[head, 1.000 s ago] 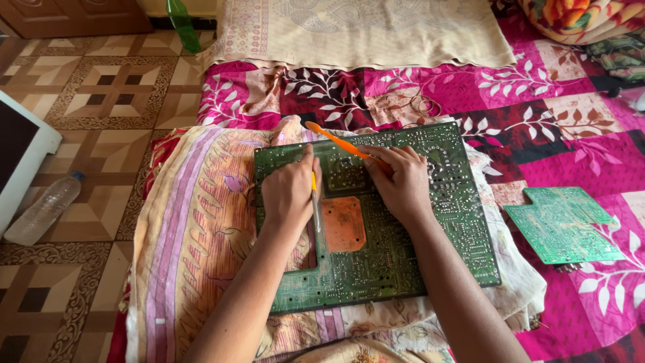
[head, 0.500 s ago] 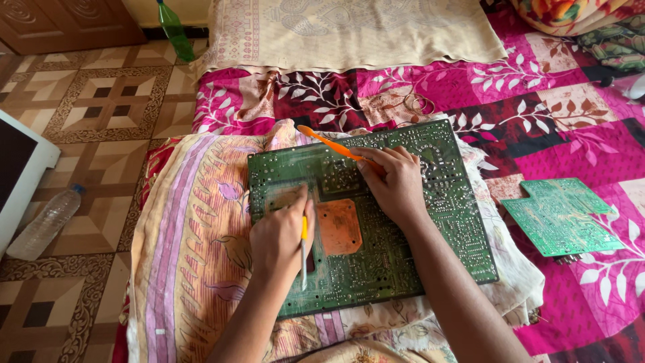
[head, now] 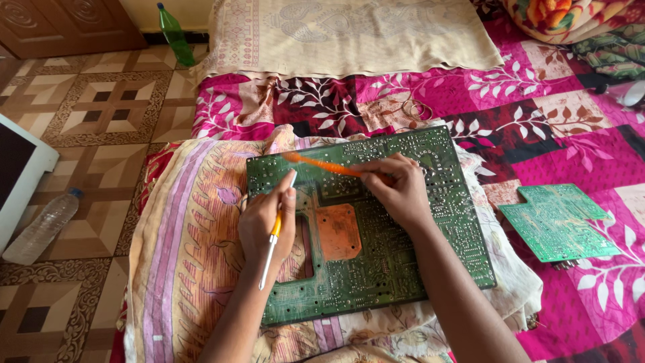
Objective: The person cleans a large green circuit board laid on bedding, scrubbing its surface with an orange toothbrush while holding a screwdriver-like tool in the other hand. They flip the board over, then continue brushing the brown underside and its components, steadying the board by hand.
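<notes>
A large green circuit board (head: pixel 396 255) with an orange patch in its middle lies solder side up on a striped cloth (head: pixel 188 269). My left hand (head: pixel 267 222) rests on the board's left part and grips a thin white and yellow tool (head: pixel 271 252) that points down toward me. My right hand (head: pixel 401 188) is on the board's upper middle and holds an orange tool (head: pixel 322 165) whose blurred tip reaches left across the board's top.
A smaller green circuit board (head: pixel 557 222) lies to the right on the pink floral bedspread (head: pixel 524 114). A beige cloth (head: pixel 349 33) lies beyond. On the tiled floor (head: pixel 101 134) at left are a clear plastic bottle (head: pixel 40 228), a white screen edge (head: pixel 20 175) and a green bottle (head: pixel 176 37).
My left hand slid down and left along the board's left part with the thin tool. The orange tool in my right hand swung left across the board's top.
</notes>
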